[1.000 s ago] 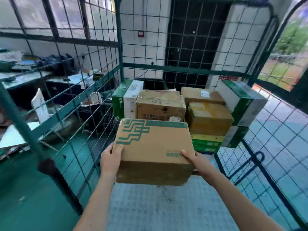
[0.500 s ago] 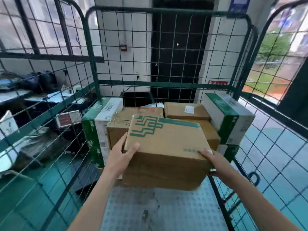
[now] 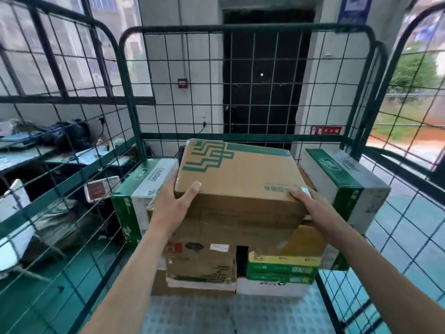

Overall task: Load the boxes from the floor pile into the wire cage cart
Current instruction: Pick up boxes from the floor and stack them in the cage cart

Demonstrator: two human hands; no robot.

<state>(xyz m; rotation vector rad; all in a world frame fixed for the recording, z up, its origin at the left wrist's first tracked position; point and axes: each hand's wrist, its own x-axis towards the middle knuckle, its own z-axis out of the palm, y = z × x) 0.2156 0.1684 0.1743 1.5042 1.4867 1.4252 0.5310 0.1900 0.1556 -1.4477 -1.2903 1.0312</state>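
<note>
A cardboard box (image 3: 237,174) with a green printed pattern is held inside the wire cage cart (image 3: 163,136), at the top of the boxes stacked against the back wall. It is gripped at its near left corner by the left hand (image 3: 172,206), with the thumb laid on the top face and the fingers hidden behind the side. Its near right corner is gripped by the right hand (image 3: 310,206), with the fingers over the top edge. The box seems to rest on the brown box (image 3: 199,259) below, but the contact is not clearly seen. A green and white box (image 3: 142,189) is placed just beside it on the left, and another green and white carton (image 3: 344,184) on the right.
</note>
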